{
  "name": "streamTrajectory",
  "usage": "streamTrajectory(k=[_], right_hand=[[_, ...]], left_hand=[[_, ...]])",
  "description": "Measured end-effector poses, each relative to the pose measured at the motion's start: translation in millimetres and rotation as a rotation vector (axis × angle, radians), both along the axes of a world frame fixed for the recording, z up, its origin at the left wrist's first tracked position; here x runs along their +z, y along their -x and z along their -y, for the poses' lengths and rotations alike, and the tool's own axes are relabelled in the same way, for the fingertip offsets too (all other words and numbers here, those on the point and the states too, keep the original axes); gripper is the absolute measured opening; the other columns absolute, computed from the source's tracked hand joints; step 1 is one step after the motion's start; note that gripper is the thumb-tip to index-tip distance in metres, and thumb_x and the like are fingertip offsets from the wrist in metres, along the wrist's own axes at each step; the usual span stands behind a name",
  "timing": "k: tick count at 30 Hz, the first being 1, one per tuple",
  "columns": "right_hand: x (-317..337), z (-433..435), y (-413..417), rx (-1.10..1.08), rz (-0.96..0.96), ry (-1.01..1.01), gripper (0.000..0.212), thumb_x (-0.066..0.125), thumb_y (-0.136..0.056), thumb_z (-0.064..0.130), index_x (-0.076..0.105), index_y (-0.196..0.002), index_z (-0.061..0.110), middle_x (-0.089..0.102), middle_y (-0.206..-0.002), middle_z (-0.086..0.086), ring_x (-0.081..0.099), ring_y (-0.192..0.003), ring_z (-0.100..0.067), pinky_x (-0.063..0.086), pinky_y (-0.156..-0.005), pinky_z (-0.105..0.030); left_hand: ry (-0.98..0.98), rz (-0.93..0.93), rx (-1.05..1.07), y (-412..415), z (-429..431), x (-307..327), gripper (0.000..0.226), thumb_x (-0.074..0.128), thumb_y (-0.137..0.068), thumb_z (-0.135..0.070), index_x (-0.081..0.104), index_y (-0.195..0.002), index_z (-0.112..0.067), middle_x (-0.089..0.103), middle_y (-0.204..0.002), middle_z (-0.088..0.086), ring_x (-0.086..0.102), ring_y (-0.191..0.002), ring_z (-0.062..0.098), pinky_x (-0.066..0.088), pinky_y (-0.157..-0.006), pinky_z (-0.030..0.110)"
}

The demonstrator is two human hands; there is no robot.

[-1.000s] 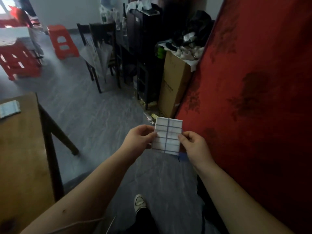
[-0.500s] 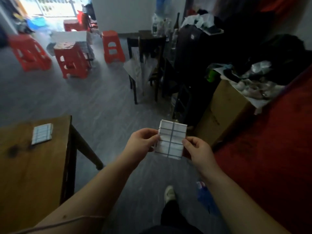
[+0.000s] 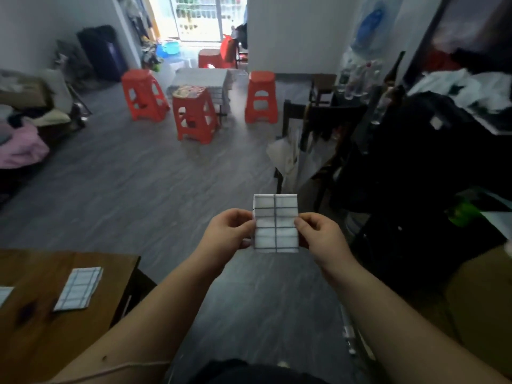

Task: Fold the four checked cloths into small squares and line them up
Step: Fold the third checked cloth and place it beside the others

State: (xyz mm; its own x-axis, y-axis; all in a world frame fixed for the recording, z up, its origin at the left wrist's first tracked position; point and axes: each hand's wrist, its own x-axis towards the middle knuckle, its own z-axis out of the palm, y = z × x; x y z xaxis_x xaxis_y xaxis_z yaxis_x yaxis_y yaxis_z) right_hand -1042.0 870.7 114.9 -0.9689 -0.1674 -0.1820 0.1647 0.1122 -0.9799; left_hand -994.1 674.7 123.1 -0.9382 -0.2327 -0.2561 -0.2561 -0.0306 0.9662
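Checked cloth [image 3: 275, 223] under inspection: folded to a small upright rectangle, taller than wide, and held in the air over the floor [image 3: 138, 189]. It is well apart from the bench [image 3: 33, 342].

Bench: wooden, at lower left, corner toward the person. One folded cloth [image 3: 79, 289] lies flat near its right edge. The corner of a second cloth [image 3: 4, 295] shows at the left border of the view, apart from the first.

Hands: the left hand [image 3: 227, 231] pinches the checked cloth's left edge and the right hand [image 3: 321, 234] pinches its right edge, both at about mid-height. The fingers of both are curled behind the cloth. The layers appear flush at the top edge; the back face is hidden.

Assessment: two cloths look placed and this is at least the third; the fourth is not in view. The step in hand is probably the transfer to the bench.

Recommendations:
- Keep both pinches on until the cloth lies flat, or the layers may spring open.
- Set it down just beside the folded cloth, edges parallel, with the gap matched to the gap between the two already laid.
- Press the crease flat before releasing.
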Motion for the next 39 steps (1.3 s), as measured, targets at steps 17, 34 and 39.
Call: streamTrajectory(k=[17,34,39], right_hand=[[8.8,333.5,319.3,0.381,0.003,-0.019,0.012,0.06,-0.099,0.015,0.07,-0.094,0.011,0.075,-0.092,-0.007,0.072,-0.084,-0.018,0.06,-0.075,-0.031],[-32.9,748.8,443.2,1.07,0.167,0.01,0.011,0.061,-0.098,0.015,0.07,-0.096,0.009,0.075,-0.084,-0.003,0.07,-0.078,-0.015,0.055,-0.068,-0.027],[-41.4,848.6,427.6,1.342,0.252,-0.04,0.01,0.06,-0.098,0.011,0.067,-0.095,0.003,0.072,-0.084,-0.007,0.069,-0.077,-0.017,0.056,-0.068,-0.028]], left_hand=[[-0.089,-0.031,0.4,262.1,299.4,-10.1,0.008,0.066,-0.093,-0.008,0.069,-0.101,-0.01,0.074,-0.094,0.006,0.07,-0.085,0.02,0.06,-0.077,0.043],[-0.077,0.011,1.17,310.1,609.0,-32.7,0.013,0.067,-0.094,-0.01,0.067,-0.106,-0.006,0.072,-0.1,0.013,0.07,-0.084,0.02,0.058,-0.078,0.042],[-0.108,0.053,1.453,290.0,661.3,-32.6,0.018,0.065,-0.095,-0.007,0.065,-0.112,-0.001,0.072,-0.107,0.019,0.071,-0.091,0.026,0.06,-0.079,0.043]])
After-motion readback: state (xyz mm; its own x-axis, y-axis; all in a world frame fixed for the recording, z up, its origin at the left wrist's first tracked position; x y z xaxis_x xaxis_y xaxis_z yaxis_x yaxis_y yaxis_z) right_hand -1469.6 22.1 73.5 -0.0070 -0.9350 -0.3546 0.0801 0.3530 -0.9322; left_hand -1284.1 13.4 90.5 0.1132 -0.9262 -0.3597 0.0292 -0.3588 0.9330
